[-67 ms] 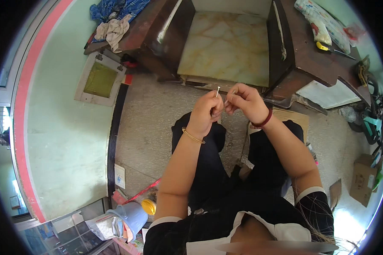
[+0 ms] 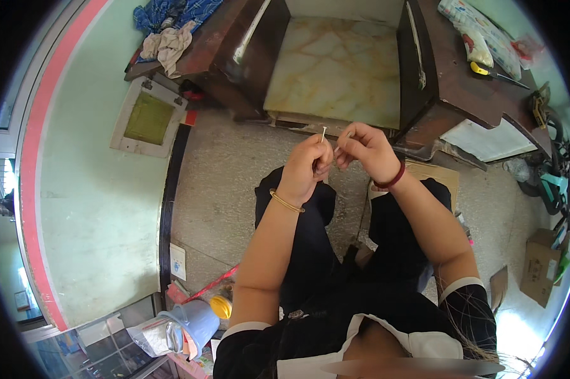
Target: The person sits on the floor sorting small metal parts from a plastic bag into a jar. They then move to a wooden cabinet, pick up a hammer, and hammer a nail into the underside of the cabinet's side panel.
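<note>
My left hand [image 2: 303, 169], with a gold bangle at its wrist, is closed on a thin metal screw [image 2: 323, 134] that stands upright out of the top of the fist. Just right of it, my right hand [image 2: 369, 153], with a dark red bracelet, pinches a small slender piece [image 2: 347, 138], perhaps another screw, partly hidden by the fingertips. Both hands are held above my knees, close together, in front of an open wooden cabinet bay [image 2: 332, 69] with a marbled bottom panel.
Wooden cabinets flank the bay, the right one bearing bags and a yellow-handled screwdriver [image 2: 481, 68]. A pale green wall [image 2: 95, 208] runs along the left. A blue bucket [image 2: 196, 328] stands at the lower left; a cardboard box [image 2: 539, 268] and tools lie at the right.
My left hand and its screw have risen very slightly. My right hand is nearly still.
</note>
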Action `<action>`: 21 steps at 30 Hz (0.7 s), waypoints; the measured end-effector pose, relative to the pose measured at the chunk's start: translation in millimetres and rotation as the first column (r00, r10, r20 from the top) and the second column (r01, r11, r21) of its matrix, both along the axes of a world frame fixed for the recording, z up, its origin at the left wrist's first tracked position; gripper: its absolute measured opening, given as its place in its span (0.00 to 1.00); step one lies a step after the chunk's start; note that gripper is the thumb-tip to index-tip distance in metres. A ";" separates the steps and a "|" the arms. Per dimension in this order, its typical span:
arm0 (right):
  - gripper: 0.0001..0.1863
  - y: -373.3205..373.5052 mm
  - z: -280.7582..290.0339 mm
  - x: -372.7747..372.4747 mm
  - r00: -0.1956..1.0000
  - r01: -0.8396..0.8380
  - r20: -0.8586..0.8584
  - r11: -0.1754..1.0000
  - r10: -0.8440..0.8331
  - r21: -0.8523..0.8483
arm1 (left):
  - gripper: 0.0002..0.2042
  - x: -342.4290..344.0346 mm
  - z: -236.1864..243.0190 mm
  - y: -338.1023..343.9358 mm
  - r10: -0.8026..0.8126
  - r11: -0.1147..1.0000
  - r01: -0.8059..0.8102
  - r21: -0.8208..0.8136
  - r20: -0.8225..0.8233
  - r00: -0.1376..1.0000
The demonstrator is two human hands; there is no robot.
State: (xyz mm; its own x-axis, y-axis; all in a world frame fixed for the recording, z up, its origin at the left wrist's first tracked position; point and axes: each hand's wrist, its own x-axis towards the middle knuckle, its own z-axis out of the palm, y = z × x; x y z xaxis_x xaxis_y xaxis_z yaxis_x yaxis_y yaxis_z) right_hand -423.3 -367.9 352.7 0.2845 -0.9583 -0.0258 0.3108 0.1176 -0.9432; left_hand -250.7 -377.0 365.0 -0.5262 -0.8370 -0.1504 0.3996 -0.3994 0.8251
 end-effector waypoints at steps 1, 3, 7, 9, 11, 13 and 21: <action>0.06 -0.3 0.8 -0.9 0.998 0.016 0.053 0.999 -0.018 0.034 | 0.10 0.6 0.5 0.1 -0.039 0.999 0.038 -0.023 -0.026 0.999; 0.06 -2.1 1.4 -4.5 0.986 0.048 0.157 0.993 -0.065 0.107 | 0.10 1.5 0.8 -0.8 -0.123 0.991 0.118 -0.070 -0.074 0.990; 0.07 -1.5 4.5 -7.5 0.987 0.093 0.130 0.995 -0.098 0.046 | 0.12 -1.2 -0.7 -1.3 -0.206 0.978 0.204 -0.034 -0.148 0.967; 0.07 -1.3 8.2 -5.9 0.991 0.111 0.070 0.994 -0.110 -0.009 | 0.13 -2.7 0.2 -1.6 -0.233 0.972 0.233 -0.019 -0.167 0.958; 0.07 -1.4 7.6 -5.3 0.994 0.100 0.051 0.991 -0.096 -0.091 | 0.14 -5.1 0.2 -0.5 -0.219 0.975 0.221 -0.003 -0.153 0.964; 0.08 -1.6 7.6 -4.5 0.994 0.099 0.049 0.988 -0.094 -0.117 | 0.15 -5.8 -1.1 -0.7 -0.207 0.976 0.214 0.030 -0.152 0.966; 0.07 -7.0 -1.9 -9.5 0.984 0.162 0.039 0.958 -0.176 0.237 | 0.06 -11.8 1.6 -0.9 0.024 0.981 -0.040 0.191 0.088 0.996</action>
